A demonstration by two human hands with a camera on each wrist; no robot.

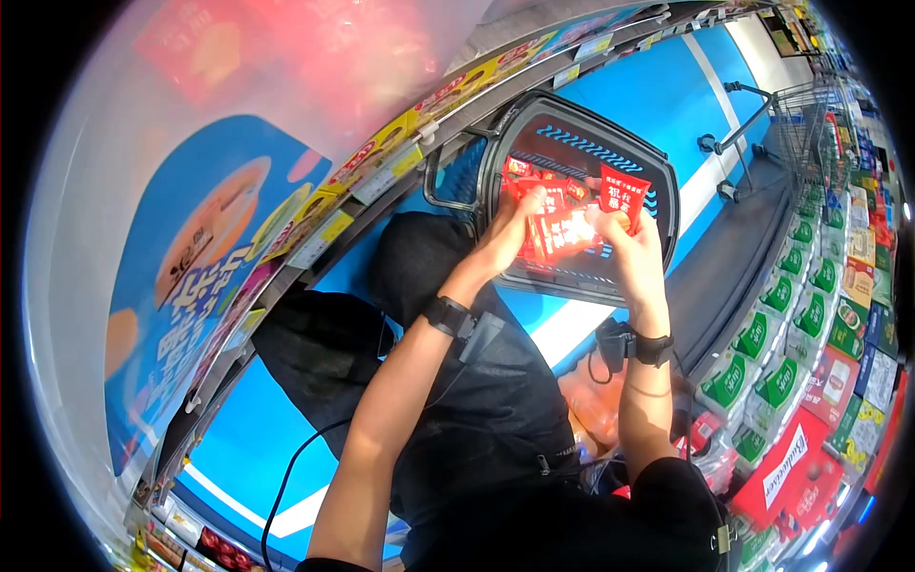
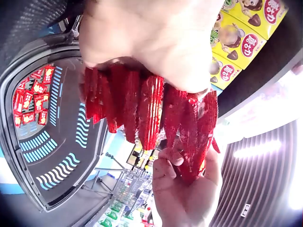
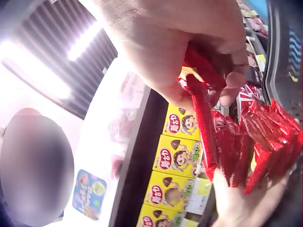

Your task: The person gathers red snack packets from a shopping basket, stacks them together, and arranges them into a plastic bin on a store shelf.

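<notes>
Your left hand (image 1: 511, 233) was clamped on a row of red packets (image 2: 152, 111), fingers curled around them so that they stood side by side, edges outward. Your right hand (image 1: 637, 250) was near it, thumb and fingers pinching a red packet (image 1: 624, 194) with white lettering at the far end of the row; how many packets it gripped you could not tell, as the fingers hid part of them.

Both hands were in front of you, over the mouth of a black basket (image 1: 541, 107) with blue wavy marks inside. More small packets (image 2: 34, 98), also red, lay loose together at the bottom of that basket. You wore a dark band on each wrist.

To your left ran a shelf with yellow boxes (image 3: 166, 190) in a line, price tags along its edge, and a pale, see-through bin carrying a blue label (image 1: 205, 276). A wire cart (image 1: 808, 122) stood beyond the basket on the blue floor (image 1: 658, 91). On your right were stacked packs with green labels (image 1: 753, 336) and a red Budweiser box (image 1: 783, 469).
</notes>
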